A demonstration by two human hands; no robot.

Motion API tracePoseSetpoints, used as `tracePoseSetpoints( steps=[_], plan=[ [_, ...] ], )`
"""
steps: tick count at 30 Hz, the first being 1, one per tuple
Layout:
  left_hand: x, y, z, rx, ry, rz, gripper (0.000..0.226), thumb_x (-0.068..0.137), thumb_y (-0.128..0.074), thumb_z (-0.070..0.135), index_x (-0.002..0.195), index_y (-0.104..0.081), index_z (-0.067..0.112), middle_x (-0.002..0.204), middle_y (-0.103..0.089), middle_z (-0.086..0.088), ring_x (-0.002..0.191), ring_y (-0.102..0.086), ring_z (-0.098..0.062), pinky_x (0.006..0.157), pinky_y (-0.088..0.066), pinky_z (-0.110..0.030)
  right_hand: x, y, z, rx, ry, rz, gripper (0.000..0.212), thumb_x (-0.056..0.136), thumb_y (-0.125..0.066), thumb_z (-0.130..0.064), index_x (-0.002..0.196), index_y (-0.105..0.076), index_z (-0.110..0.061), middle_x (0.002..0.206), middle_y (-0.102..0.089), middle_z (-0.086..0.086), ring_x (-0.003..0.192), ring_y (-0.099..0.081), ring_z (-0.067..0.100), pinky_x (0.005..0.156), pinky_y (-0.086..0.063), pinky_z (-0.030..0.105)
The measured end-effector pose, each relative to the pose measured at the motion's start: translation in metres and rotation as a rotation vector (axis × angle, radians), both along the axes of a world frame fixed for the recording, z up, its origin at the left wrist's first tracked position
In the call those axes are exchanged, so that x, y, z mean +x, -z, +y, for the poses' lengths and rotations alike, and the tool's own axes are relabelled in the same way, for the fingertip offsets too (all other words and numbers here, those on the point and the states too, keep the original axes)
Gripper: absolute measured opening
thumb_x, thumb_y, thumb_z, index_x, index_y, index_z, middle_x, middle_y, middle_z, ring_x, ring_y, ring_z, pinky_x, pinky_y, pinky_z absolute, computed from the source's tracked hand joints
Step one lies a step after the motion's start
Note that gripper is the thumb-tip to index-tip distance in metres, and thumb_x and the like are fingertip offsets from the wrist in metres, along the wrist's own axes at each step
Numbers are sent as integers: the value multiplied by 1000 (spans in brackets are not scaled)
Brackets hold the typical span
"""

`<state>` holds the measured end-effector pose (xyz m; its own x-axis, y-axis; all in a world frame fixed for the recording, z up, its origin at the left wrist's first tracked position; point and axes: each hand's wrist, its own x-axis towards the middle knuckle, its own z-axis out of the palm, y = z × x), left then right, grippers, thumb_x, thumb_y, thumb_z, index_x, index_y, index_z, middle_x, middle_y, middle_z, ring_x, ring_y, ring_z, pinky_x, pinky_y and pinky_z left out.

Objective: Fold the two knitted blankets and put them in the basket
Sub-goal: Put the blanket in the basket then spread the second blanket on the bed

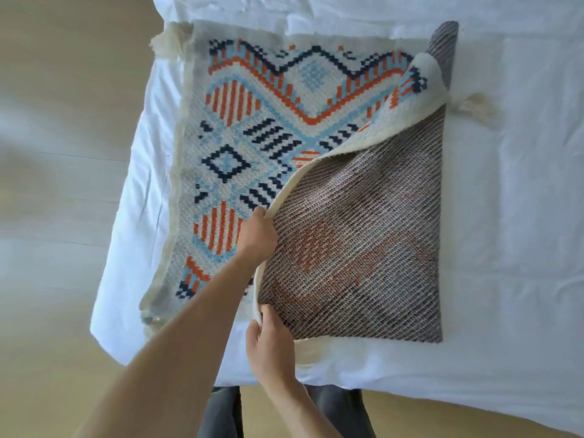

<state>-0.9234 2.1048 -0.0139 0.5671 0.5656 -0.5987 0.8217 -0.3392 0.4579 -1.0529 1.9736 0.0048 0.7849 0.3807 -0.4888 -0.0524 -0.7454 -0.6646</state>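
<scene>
A knitted blanket (252,121) with an orange, light-blue and navy diamond pattern lies on the white bed. Its right half is turned over toward the left, showing the greyish striped underside (363,235). My left hand (257,237) grips the cream edge of the turned-over part near the middle of the blanket. My right hand (270,346) pinches the same cream edge at its near corner, close to the bed's front edge. Cream tassels sit at the far-left corner (169,39) and at the right side (477,105). Only one blanket is in view, and no basket.
The white bed sheet (512,216) spreads to the right and behind the blanket. The bed's left edge (126,216) and near edge (410,387) drop to a beige floor (47,279). My dark trousers (221,412) stand at the near edge.
</scene>
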Motion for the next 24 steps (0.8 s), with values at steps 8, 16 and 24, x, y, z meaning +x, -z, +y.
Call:
tracePoseSetpoints(
  steps=[8, 16, 24],
  plan=[
    [-44, 19, 120, -75, 45, -25, 22, 98, -35, 13, 113, -50, 7, 89, -59, -11, 72, -59, -25, 55, -48, -35, -52, 12, 122, -57, 70, 2, 9, 90, -47, -16, 97, -54, -14, 85, -63, 4, 79, -60, 23, 61, -30, 24],
    [-84, 35, 188, -132, 40, -4, 16, 99, -34, 19, 103, -48, 13, 83, -50, -2, 63, -50, -15, 51, -39, -26, -87, 16, 194, -126, 165, 92, 19, 92, -45, -14, 108, -56, -15, 98, -67, 1, 92, -61, 18, 73, -43, 25],
    [-159, 40, 178, -115, 29, -19, 16, 93, -41, 29, 95, -44, 14, 95, -53, -7, 84, -51, -25, 69, -38, -34, -91, 16, 205, -69, 178, 171, 31, 88, -44, -12, 112, -59, -22, 101, -68, -2, 88, -61, 11, 77, -45, 23]
  ],
)
